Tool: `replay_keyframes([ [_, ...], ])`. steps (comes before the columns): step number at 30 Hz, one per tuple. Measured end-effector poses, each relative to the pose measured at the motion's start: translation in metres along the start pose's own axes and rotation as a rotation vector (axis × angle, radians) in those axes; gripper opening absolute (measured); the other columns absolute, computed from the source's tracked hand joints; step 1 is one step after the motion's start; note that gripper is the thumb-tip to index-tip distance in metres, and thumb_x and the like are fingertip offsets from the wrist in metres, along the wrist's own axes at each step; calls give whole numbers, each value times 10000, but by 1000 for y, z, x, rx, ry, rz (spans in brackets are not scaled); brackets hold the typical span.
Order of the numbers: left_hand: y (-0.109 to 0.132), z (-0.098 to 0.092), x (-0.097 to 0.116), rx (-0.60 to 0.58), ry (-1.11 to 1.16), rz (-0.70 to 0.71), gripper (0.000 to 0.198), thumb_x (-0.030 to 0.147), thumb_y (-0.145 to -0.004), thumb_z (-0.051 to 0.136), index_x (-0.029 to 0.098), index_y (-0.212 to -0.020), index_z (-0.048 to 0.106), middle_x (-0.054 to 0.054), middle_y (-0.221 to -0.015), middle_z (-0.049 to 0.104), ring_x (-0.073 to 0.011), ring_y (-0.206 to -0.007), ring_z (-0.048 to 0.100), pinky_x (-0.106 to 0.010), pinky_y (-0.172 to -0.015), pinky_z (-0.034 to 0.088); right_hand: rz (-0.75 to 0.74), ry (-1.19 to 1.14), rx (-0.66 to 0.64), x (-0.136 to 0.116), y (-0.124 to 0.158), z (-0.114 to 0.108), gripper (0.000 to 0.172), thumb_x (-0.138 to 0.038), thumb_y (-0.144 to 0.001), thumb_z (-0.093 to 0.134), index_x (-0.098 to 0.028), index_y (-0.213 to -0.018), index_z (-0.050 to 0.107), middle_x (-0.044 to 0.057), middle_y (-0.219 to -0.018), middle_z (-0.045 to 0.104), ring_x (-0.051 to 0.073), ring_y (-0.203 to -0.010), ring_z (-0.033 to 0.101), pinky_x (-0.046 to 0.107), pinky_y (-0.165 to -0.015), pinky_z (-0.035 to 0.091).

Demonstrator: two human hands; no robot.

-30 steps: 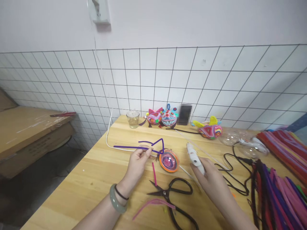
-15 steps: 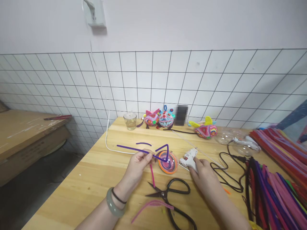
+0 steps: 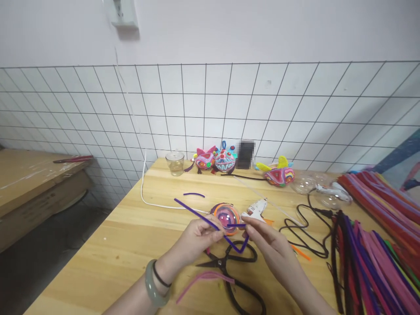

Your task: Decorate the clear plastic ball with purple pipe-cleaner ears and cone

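Note:
A bent purple pipe cleaner (image 3: 197, 214) runs between my hands. My left hand (image 3: 204, 234) pinches it near the middle, its straight end pointing up to the left. The fingers of my right hand (image 3: 262, 234) close on its bent end, which makes an angular hook. Just behind lies a clear round dome (image 3: 226, 214) with orange, pink and purple strips around it. A white glue gun (image 3: 255, 209) rests on the table beyond my right fingers. Below my hands are black scissors (image 3: 220, 263), partly covered by a pink pipe cleaner (image 3: 206, 276).
Colourful decorated figures (image 3: 225, 161) and a glass cup (image 3: 176, 163) stand along the wall. Bundles of pipe cleaners (image 3: 370, 258) fill the right side, near a black cord (image 3: 305, 234) and clear plastic domes (image 3: 305, 184). A short purple piece (image 3: 194, 194) lies behind my left hand.
My right hand has let go of the glue gun, leaving it on the table, and has moved left to grip the pipe cleaner's bent end. The pipe cleaner's hook has turned downward.

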State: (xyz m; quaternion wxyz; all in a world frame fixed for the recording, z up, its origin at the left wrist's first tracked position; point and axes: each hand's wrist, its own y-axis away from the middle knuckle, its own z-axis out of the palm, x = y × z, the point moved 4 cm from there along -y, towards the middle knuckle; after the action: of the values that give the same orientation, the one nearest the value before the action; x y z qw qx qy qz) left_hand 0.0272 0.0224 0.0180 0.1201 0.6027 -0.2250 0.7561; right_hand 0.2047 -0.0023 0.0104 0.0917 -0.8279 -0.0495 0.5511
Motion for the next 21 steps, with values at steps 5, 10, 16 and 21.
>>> replay_keyframes([
  [5, 1, 5, -5, -59, 13, -72, 179, 312, -725, 677, 147, -777, 721, -42, -780, 683, -154, -768, 592, -252, -759, 441, -13, -86, -59, -2, 5, 9, 188, -341, -781, 612, -212, -873, 712, 68, -864, 713, 224, -819, 641, 333, -741, 519],
  [10, 0, 2, -10, -20, 49, -131, 228, 320, -689, 709, 147, -837, 725, -52, -846, 713, -165, -787, 617, -259, -772, 451, -130, -56, -68, -10, 6, 7, 166, -267, -803, 595, -254, -910, 721, 41, -833, 686, 190, -802, 612, 299, -720, 499],
  [16, -1, -1, -12, 26, 38, -134, 237, 333, -679, 716, 150, -828, 725, -51, -830, 719, -158, -767, 625, -255, -761, 464, -212, -86, -98, -17, 8, 8, 138, -210, -801, 605, -247, -871, 718, 32, -771, 666, 169, -742, 604, 272, -681, 489],
  [21, -1, -1, -12, 27, 38, -183, 277, 363, -653, 730, 135, -810, 724, -66, -833, 718, -175, -782, 629, -276, -773, 467, -237, -106, -192, -22, 12, 13, 156, -183, -826, 574, -243, -896, 700, 33, -807, 680, 159, -759, 615, 250, -681, 497],
])
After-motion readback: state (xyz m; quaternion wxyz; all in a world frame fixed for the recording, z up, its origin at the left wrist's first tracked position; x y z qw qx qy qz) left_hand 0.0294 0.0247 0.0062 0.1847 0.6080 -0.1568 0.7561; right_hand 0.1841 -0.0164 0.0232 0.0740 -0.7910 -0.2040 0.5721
